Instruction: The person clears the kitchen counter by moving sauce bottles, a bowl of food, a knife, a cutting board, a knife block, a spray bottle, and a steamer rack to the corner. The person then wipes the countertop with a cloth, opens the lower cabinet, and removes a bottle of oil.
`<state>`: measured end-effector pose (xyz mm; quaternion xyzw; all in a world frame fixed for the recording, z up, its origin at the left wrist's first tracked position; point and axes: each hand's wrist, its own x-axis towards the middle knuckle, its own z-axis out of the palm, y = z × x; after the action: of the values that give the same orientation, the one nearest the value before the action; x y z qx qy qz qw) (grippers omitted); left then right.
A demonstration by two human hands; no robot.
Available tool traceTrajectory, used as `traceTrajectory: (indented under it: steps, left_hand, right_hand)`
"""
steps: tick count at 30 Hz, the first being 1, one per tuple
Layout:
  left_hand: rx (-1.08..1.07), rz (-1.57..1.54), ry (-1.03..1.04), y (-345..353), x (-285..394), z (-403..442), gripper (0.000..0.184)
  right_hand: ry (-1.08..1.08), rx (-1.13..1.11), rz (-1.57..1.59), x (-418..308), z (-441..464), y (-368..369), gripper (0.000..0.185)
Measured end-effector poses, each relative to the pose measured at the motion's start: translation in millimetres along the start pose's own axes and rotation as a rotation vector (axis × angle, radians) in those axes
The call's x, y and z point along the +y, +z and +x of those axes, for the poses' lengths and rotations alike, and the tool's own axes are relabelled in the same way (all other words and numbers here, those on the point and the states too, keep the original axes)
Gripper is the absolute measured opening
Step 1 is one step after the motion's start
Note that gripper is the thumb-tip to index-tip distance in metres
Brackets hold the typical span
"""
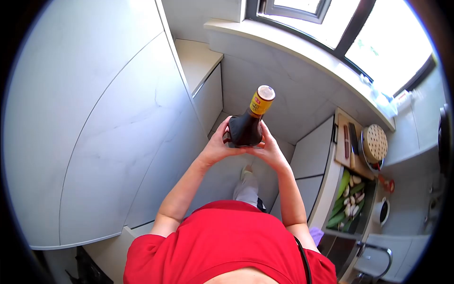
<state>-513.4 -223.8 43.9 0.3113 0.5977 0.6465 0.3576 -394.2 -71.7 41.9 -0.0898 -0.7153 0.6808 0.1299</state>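
Observation:
Between my two hands is a dark glass sauce bottle (pixel 246 128) with a yellow neck label and a pale cap, held up in front of my body. My left hand (pixel 220 143) wraps its left side, the thumb across the near face low down. On the other side my right hand (pixel 270 147) grips the bottle, its thumb meeting the left one near the base. The bottle leans a little to the right at its neck. Most of my fingers are hidden behind it.
At right, a counter carries a wooden cutting board (pixel 341 142) with knives, a round perforated lid (pixel 375 143), and a sink (pixel 371 201) of green vegetables and garlic. A faucet (pixel 378 248) stands nearer. Tall marbled panels (pixel 118 118) rise at left; a window sill (pixel 293 45) runs ahead.

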Motion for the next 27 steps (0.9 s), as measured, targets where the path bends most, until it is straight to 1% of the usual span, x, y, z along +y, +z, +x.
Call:
traceTrajectory:
  steps: [1, 3, 8, 9, 13, 16, 19, 21, 25, 27]
  left_hand:
    - [0.021, -0.003, 0.005, -6, -3, 18, 0.1]
    - [0.09, 0.049, 0.085, -17, -10, 54, 0.098]
    - [0.268, 0.012, 0.096, -32, -2, 131, 0.099]
    - [0.276, -0.034, 0.107, -50, -14, 152, 0.098]
    - [0.405, -0.013, 0.09, -61, -1, 194, 0.098]
    - [0.411, -0.031, 0.035, -93, -11, 227, 0.1]
    - [0.502, 0.011, 0.056, -115, -13, 248, 0.097]
    - [0.608, 0.052, 0.149, -137, -25, 264, 0.097]
    - [0.695, 0.022, 0.194, -187, -39, 297, 0.098]
    - [0.778, 0.058, 0.21, -206, -45, 309, 0.097]
  right_hand:
    - [-0.002, -0.022, -0.002, 2, 21, -8, 0.094]
    - [0.021, -0.091, -0.002, 7, 64, -26, 0.093]
    - [0.021, -0.249, -0.014, 7, 168, -68, 0.093]
    - [0.033, -0.262, -0.032, 18, 196, -68, 0.093]
    - [0.008, -0.379, -0.052, 24, 261, -84, 0.093]
    - [0.009, -0.448, -0.034, 38, 315, -80, 0.091]
    - [0.012, -0.529, 0.001, 49, 363, -73, 0.092]
    - [0.01, -0.575, 0.012, 54, 395, -64, 0.092]
    - [-0.014, -0.688, 0.007, 67, 466, -40, 0.091]
    - [0.033, -0.752, 0.01, 69, 498, -30, 0.092]
